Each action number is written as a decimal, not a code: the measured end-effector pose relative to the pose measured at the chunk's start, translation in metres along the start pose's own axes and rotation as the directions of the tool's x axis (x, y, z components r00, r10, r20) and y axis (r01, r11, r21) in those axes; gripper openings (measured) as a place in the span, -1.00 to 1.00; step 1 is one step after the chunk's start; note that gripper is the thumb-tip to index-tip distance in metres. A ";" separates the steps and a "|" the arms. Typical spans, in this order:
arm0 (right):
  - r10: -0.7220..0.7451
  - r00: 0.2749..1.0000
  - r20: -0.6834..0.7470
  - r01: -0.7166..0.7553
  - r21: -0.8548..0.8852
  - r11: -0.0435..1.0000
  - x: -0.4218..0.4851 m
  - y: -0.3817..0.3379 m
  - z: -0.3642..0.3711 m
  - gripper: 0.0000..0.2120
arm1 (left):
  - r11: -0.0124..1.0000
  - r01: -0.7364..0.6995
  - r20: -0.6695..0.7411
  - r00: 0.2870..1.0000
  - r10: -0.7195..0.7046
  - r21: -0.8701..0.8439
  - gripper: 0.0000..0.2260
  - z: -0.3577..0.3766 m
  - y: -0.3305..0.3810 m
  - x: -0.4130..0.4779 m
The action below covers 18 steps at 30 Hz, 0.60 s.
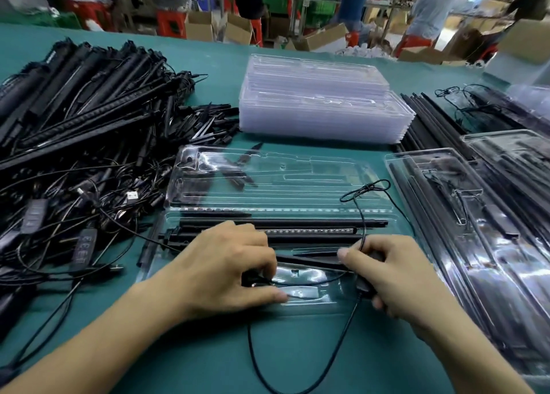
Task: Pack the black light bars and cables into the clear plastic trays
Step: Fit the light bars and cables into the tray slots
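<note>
While the left hand (226, 262) sits low over the near side of the open clear tray (309, 293), its fingers are curled in and pinching one end of a thin black cable (368, 187), with the thumb lying flat on the plastic. The right hand (398, 277) is just beside it on the right, fingers wrapped round a black block (365, 288) on that same cable. From there the wire drops off the tray's front edge in a big loop on the green table (208, 349), and another stretch runs up over the tray to a tied bundle resting on the tray's lid half (297, 179).

Inside the tray, right above both hands, a few black light bars (297, 223) lie side by side in the long slots. One of them shows a row of LEDs (312, 231).

Further out, a stack of empty trays (321, 110) sits behind the lid. On the left there's a huge heap of loose bars (89, 110) with a tangle of cables and controllers (74, 215) in front of it. On the right are filled trays (476, 215), overlapping each other. Blurry people and cardboard boxes are way in the back.
</note>
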State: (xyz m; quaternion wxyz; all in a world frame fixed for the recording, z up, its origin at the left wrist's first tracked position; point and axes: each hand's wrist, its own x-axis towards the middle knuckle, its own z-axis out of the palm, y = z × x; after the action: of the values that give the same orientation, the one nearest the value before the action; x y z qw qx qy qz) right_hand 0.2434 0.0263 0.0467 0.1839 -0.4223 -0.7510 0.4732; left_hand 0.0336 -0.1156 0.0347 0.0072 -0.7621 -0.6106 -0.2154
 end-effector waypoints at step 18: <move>-0.080 0.996 -0.040 0.068 -0.251 0.966 -0.001 0.007 -0.010 -0.79 | 0.872 0.480 0.043 0.873 -0.485 0.100 -0.56 -0.030 -0.026 -0.014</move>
State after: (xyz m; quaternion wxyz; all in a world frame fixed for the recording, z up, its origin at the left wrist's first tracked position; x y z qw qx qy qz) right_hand 0.2539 0.0325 0.0460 0.1656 -0.4253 -0.8149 0.3574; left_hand -0.0027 -0.1307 0.0506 -0.0344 -0.5914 -0.7900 -0.1580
